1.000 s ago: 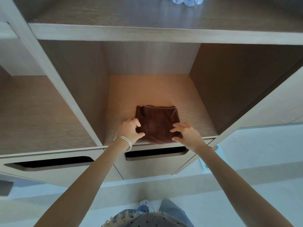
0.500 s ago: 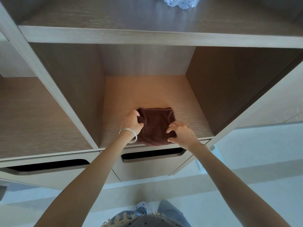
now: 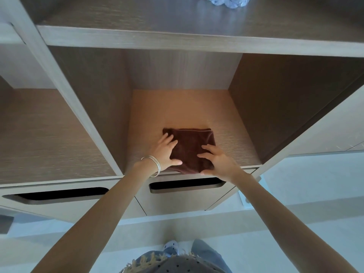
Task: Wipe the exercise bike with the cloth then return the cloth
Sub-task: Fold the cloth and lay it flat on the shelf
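Cloth on the shelf floor of the middle compartment, both our hands on it.

We see the cloth [image 3: 194, 148] near the compartment's front edge, our left hand [image 3: 164, 152] on its 9 o'clock side, our right hand [image 3: 217, 161] at its 4 o'clock corner. A drawer slot [image 3: 186, 185] lies below at 6 o'clock, an open compartment [image 3: 49, 138] at 9 o'clock, the upper shelf [image 3: 177, 40] at 12.

Left hand [image 3: 165, 153] and right hand [image 3: 219, 161] — fingers spread, palms down.
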Demonstrator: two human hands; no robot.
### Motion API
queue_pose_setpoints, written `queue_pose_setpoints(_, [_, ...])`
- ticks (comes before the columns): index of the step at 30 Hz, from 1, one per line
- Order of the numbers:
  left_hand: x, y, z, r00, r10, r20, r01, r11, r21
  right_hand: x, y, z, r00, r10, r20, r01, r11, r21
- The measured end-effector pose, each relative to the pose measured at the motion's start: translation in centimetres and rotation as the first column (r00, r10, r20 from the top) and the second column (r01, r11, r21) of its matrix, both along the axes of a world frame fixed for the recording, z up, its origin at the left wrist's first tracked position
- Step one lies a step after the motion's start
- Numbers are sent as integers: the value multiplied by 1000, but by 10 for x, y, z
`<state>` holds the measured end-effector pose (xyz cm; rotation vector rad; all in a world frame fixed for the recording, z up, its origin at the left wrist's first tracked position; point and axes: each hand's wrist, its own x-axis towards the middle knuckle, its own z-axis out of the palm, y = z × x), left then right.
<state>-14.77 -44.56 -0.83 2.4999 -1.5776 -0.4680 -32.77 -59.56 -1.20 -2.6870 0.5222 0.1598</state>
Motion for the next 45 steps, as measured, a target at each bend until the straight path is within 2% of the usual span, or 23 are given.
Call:
queue_pose_setpoints(1, [-1, 0, -6, 1000, -15, -3, 15, 995, 97, 2, 0, 0, 1000, 12, -24, -13, 1000, -24])
queue_pose_setpoints(3, [-1, 1, -15, 1000, -22, -5, 23, 987, 157, 4, -4, 3, 1000, -19, -6, 19, 999, -41])
queue_pose_setpoints(6, [-4, -5, -17, 991, -54, 120, 45, 996, 79, 5, -12, 9, 995, -102, 23, 103, 990, -98])
queue_pose_setpoints(9, [-19, -18, -15, 956, -186, 228, 195, 981, -19, -1, -13, 8, 988, -141, 65, 151, 970, -189])
queue_pose_setpoints(11, [-29, -25, -17, 944, -243, 223, 243, 970, 27, -10, -13, 5, 991, -103, 88, 118, 974, -192])
queue_pose_setpoints(13, [-34, -30, -19, 943, -224, 245, 212, 975, 71, -15, -14, 5, 988, -84, 128, 111, 970, -216])
queue_pose_setpoints(17, [-39, -49, -15, 959, -120, 255, 128, 992, -15, -11, -9, 9, 963, -123, 239, 207, 907, -367])
queue_pose_setpoints(20, [-38, -60, -10, 953, -171, 249, 168, 985, 35, -10, -4, 10, 955, -119, 273, 223, 893, -391])
queue_pose_setpoints(23, [-31, -46, -2, 953, -241, 183, 217, 965, 146, -25, -12, 7, 963, -81, 259, 152, 952, -266])
queue_pose_setpoints(25, [-27, -26, -1, 957, -242, 157, 220, 964, 147, -38, -16, 5, 967, -78, 243, 126, 974, -190])
queue_pose_setpoints(27, [-29, -8, -4, 966, -232, 117, 216, 967, 133, -46, -15, 0, 980, -74, 186, 109, 976, -189])
queue_pose_setpoints(29, [-34, -3, -8, 971, -222, 90, 206, 965, 164, -45, -9, -7, 995, -79, 64, 91, 975, -204])
queue_pose_setpoints(34, [-28, -33, -10, 977, -195, 91, 170, 959, 225, -25, -17, -10, 972, -235, 22, 234, 948, -217])
queue_pose_setpoints(39, [-12, -78, -7, 984, -151, 94, 123, 960, 252, -7, -43, -3, 945, -324, -48, 306, 925, -226])
queue_pose_setpoints(45, [-2, -121, 4, 993, -115, 16, 111, 985, 135, 6, -76, 5, 921, -370, -121, 342, 918, -203])
